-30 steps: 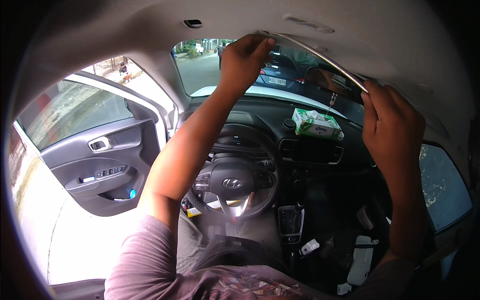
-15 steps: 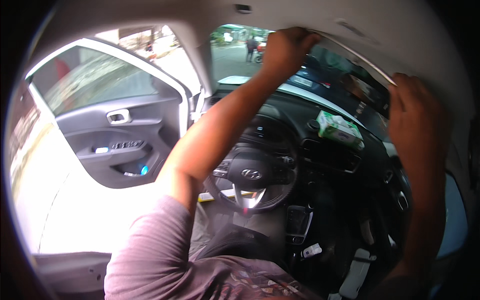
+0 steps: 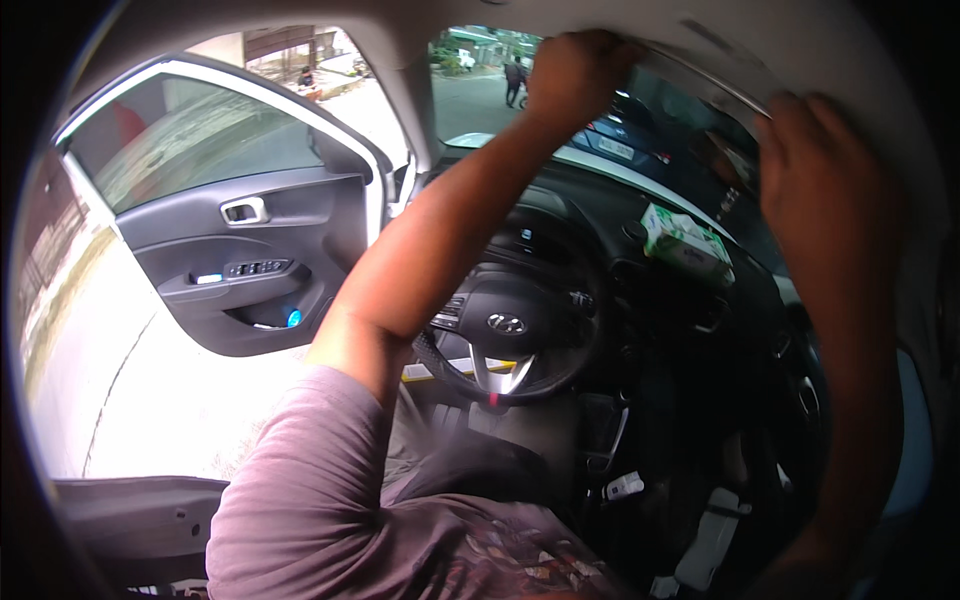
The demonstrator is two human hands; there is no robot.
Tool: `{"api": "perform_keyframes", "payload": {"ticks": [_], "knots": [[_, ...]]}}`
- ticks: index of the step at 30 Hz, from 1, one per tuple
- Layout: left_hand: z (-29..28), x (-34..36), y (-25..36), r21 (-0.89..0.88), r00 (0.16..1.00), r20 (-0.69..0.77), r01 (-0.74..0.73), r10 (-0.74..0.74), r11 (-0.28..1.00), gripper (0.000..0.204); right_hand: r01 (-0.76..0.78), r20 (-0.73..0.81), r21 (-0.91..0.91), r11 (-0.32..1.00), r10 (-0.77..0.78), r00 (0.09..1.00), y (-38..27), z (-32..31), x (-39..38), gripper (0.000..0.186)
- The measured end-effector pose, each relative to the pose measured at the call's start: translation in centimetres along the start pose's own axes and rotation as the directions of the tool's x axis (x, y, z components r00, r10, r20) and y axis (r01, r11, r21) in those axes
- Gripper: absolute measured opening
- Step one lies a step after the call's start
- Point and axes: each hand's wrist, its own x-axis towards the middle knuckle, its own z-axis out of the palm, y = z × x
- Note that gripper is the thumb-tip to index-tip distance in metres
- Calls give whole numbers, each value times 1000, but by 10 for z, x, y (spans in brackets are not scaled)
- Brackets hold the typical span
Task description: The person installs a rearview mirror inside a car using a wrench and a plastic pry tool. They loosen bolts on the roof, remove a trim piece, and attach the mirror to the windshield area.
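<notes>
Both my arms are raised to the top of the windshield inside a car. A thin pale rod [image 3: 705,76] spans my two hands just under the roof lining [image 3: 800,50], sloping down to the right. My left hand [image 3: 580,82] is closed at its left end, fingers curled and partly hidden. Around the right end, the fingers of my right hand [image 3: 825,175] are bent and pressed together; the palm is turned away from view. How far the rod runs inside each hand is hidden.
Below my arms is the steering wheel [image 3: 438,375]. A green and white tissue box [image 3: 685,243] sits on the dashboard. To the left, the car door [image 3: 190,225] stands open. Small white things [image 3: 623,486] lie near the centre console. A blue car [image 3: 618,130] shows through the windshield.
My right hand has moved up and a little left, toward my left hand, and less of the rod shows between them. The whole view has shifted slightly.
</notes>
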Motion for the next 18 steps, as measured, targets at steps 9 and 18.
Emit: {"api": "perform_keyframes", "payload": {"ticks": [9, 18], "knots": [[-20, -6, -17, 161, 890, 376, 213, -260, 964, 28, -118, 166, 355, 927, 62, 984, -6, 13, -34, 12], [-7, -5, -3, 250, 868, 416, 178, -272, 952, 27, -428, 473, 473, 770, 188, 861, 16, -26, -144, 14]]}}
